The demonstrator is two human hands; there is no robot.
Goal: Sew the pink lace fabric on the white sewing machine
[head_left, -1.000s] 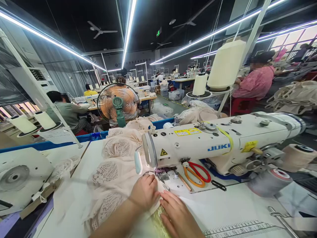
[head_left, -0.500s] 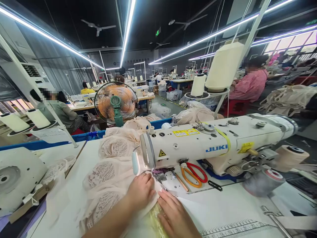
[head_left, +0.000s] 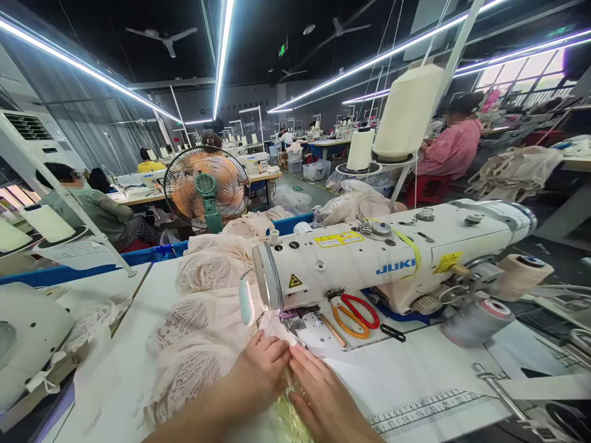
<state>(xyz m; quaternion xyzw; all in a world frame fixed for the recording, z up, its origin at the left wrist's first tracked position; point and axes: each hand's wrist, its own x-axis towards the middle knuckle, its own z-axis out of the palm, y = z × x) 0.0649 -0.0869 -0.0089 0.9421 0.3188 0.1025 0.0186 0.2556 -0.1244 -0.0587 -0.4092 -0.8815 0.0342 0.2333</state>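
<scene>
Taking the white JUKI sewing machine (head_left: pixel 392 261) as landmark: to its left, a pale pink lace fabric (head_left: pixel 203 326) lies heaped on the white table (head_left: pixel 415 381), its long axis running from the far table edge toward the person. The left hand (head_left: pixel 261 369) rests on the fabric's near end, just in front of the machine's needle end, fingers curled and pressing down. The right hand (head_left: pixel 323 400) lies flat beside it, fingers together, pointing toward the needle. Both hands touch the fabric; the left sits nearer the needle. Orange-and-red-handled scissors (head_left: pixel 355 314) lie under the machine's arm.
</scene>
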